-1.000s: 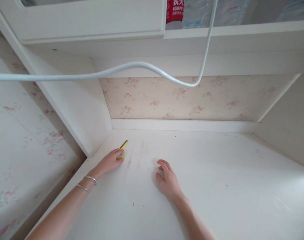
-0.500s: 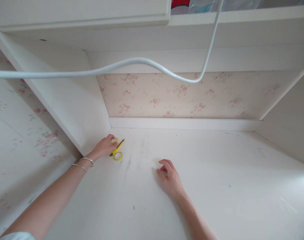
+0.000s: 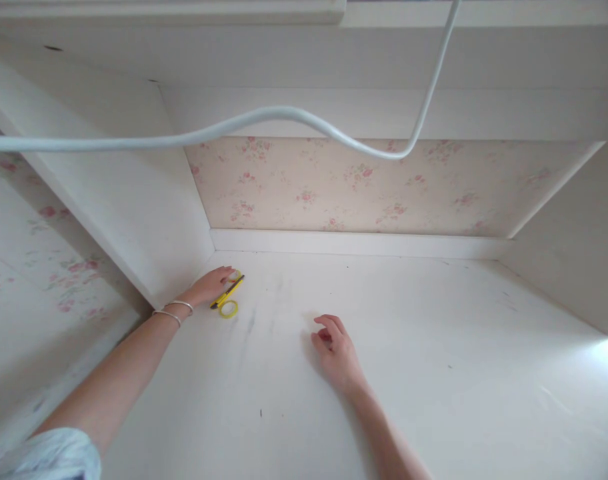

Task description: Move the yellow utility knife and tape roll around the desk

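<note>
At the far left corner of the white surface, my left hand (image 3: pixel 211 285) has its fingers closed at a yellow ring, apparently a roll of tape (image 3: pixel 239 274). The fingertips cover part of that roll. Just in front of it lies a yellow and black utility knife (image 3: pixel 228 292), slanting up to the right. A second yellow tape roll (image 3: pixel 229 309) lies flat on the near side of the knife. My right hand (image 3: pixel 340 353) rests near the middle of the surface, fingers loosely curled, thumb apart, holding nothing.
A white cable (image 3: pixel 279 115) hangs across the view above the hands. Overhead is a white shelf (image 3: pixel 294 57). White side panels (image 3: pixel 149 193) and a flowered back wall (image 3: pixel 354 190) enclose the white surface (image 3: pixel 384 400), which bears dark scuffs.
The view has tilted slightly downward and shifted. My left fingers and the far tape roll are now closer behind the knife's upper end. My right hand stays in nearly the same place.
</note>
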### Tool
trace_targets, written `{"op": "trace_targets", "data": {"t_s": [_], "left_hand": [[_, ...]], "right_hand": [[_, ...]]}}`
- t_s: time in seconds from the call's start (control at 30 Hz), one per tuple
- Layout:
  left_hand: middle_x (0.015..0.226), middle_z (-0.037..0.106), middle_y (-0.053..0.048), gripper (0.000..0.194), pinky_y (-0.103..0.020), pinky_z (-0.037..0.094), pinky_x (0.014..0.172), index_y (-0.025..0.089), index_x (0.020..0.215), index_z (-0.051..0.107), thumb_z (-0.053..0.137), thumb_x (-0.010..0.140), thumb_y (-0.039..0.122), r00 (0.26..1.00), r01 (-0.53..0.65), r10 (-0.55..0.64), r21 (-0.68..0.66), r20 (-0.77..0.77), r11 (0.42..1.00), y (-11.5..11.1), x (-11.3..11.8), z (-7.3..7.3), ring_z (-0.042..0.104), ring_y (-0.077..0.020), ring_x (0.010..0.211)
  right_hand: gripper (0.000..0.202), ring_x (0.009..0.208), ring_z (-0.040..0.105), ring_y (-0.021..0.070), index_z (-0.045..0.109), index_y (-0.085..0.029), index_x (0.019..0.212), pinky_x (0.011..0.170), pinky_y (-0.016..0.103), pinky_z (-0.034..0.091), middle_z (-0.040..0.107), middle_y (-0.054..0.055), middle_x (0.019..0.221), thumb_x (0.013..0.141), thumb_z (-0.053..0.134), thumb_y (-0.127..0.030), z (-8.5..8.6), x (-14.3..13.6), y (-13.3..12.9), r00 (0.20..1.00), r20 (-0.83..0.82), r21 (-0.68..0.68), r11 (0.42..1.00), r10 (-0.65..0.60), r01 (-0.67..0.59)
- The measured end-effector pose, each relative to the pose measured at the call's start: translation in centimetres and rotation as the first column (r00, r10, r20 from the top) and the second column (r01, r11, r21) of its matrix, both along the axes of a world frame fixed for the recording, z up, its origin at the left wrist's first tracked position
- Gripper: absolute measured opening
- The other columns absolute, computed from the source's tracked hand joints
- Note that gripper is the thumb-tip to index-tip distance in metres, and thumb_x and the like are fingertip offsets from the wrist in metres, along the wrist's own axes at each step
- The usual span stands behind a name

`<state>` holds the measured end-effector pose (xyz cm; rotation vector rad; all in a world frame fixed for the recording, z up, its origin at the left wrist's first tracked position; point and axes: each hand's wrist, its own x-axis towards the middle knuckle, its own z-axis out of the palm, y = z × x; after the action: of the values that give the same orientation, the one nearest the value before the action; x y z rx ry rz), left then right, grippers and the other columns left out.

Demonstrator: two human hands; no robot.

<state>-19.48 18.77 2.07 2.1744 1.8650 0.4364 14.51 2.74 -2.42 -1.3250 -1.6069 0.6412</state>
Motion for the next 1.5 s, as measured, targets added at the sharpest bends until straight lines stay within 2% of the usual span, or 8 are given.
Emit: {"op": "trace_targets", "data": {"t_s": [0.17, 0.3, 0.5, 0.87, 1.17, 1.33, 1.43, 1.5], "left_hand": [[0.141, 0.042, -0.009, 0.067, -0.034, 0.031, 0.108, 0.015, 0.128, 0.049, 0.050, 0.063, 0.030, 0.994, 0.097, -0.102, -0.117, -0.037, 0.988, -1.1, -0.8, 1.1, 0.038, -0.0259, 0.130], [0.146, 0.034, -0.010, 0.072, -0.036, 0.030, 0.108, 0.013, 0.133, 0.043, 0.051, 0.064, 0.034, 0.976, 0.176, -0.199, -0.212, -0.091, 0.961, -2.0, -1.0, 1.9, 0.031, -0.0286, 0.134], [0.150, 0.023, -0.011, 0.077, -0.035, 0.022, 0.112, 0.008, 0.140, 0.030, 0.044, 0.068, 0.029, 0.951, 0.250, -0.289, -0.269, -0.114, 0.930, -2.4, -0.2, 0.1, 0.021, -0.0259, 0.138], [0.151, 0.016, -0.015, 0.075, -0.038, 0.015, 0.115, -0.001, 0.142, 0.020, 0.035, 0.072, 0.022, 0.957, 0.213, -0.247, -0.207, -0.150, 0.955, 0.0, -0.7, -2.4, 0.012, -0.0240, 0.140], [0.150, 0.021, -0.017, 0.076, -0.038, 0.016, 0.114, -0.004, 0.139, 0.028, 0.037, 0.069, 0.025, 0.986, 0.106, -0.121, -0.130, -0.115, 0.986, 2.2, -0.8, -2.2, 0.016, -0.0265, 0.139], [0.152, 0.018, -0.010, 0.070, -0.038, 0.011, 0.116, 0.004, 0.142, 0.026, 0.034, 0.074, 0.020, 0.997, 0.052, -0.053, -0.014, -0.054, 0.999, -0.4, 1.2, -2.2, 0.012, -0.0220, 0.141], [0.151, 0.023, -0.007, 0.061, -0.035, 0.009, 0.117, 0.008, 0.140, 0.032, 0.032, 0.080, 0.021, 0.999, 0.052, -0.053, 0.069, 0.007, 0.996, -4.3, 4.9, -2.1, 0.015, -0.0180, 0.140], [0.146, 0.034, -0.008, 0.056, -0.034, 0.014, 0.116, 0.010, 0.136, 0.039, 0.036, 0.083, 0.026, 0.971, 0.091, -0.110, 0.097, 0.211, 0.991, -7.7, 8.4, -1.8, 0.027, -0.0180, 0.137]], "right_hand": [[0.024, 0.073, 0.060, 0.0120, 0.058, -0.023, 0.103, 0.063, 0.024, 0.051, 0.055, 0.006, 0.109, 0.081, 0.048, -0.022, 0.1, 0.0, 0.0, 1.000, -0.020, -0.007, 1.000, 0.009, -0.009], [0.022, 0.071, 0.059, 0.0122, 0.058, -0.023, 0.101, 0.060, 0.024, 0.049, 0.056, 0.005, 0.107, 0.081, 0.049, -0.023, 0.2, -0.1, 0.0, 0.999, -0.025, -0.020, 0.999, 0.026, -0.026], [0.021, 0.070, 0.058, 0.0119, 0.058, -0.022, 0.100, 0.061, 0.024, 0.049, 0.055, 0.005, 0.106, 0.081, 0.048, -0.022, 0.3, 0.0, -0.2, 0.999, -0.035, -0.027, 0.999, 0.040, -0.041], [0.020, 0.070, 0.057, 0.0111, 0.057, -0.022, 0.100, 0.063, 0.024, 0.046, 0.055, 0.004, 0.103, 0.081, 0.048, -0.021, -0.1, 0.0, 0.0, 0.999, -0.027, -0.044, 0.998, 0.035, -0.036], [0.019, 0.068, 0.055, 0.0106, 0.058, -0.022, 0.097, 0.061, 0.023, 0.044, 0.055, 0.003, 0.101, 0.081, 0.048, -0.020, 0.0, 0.1, -0.1, 0.999, -0.037, -0.067, 0.997, 0.032, -0.035], [0.019, 0.068, 0.055, 0.0103, 0.058, -0.021, 0.098, 0.062, 0.023, 0.044, 0.056, 0.003, 0.101, 0.082, 0.048, -0.020, 0.1, 0.1, -0.2, 0.998, -0.026, -0.068, 0.996, 0.053, -0.055], [0.019, 0.068, 0.054, 0.0103, 0.059, -0.021, 0.098, 0.062, 0.022, 0.043, 0.057, 0.003, 0.101, 0.082, 0.049, -0.020, 0.1, -0.1, -0.4, 0.998, 0.013, -0.057, 0.996, 0.068, -0.067], [0.019, 0.066, 0.053, 0.0099, 0.060, -0.021, 0.097, 0.063, 0.022, 0.043, 0.059, 0.003, 0.099, 0.082, 0.049, -0.020, 0.3, -0.3, -0.6, 0.996, 0.043, -0.044, 0.996, 0.078, -0.076]]}}
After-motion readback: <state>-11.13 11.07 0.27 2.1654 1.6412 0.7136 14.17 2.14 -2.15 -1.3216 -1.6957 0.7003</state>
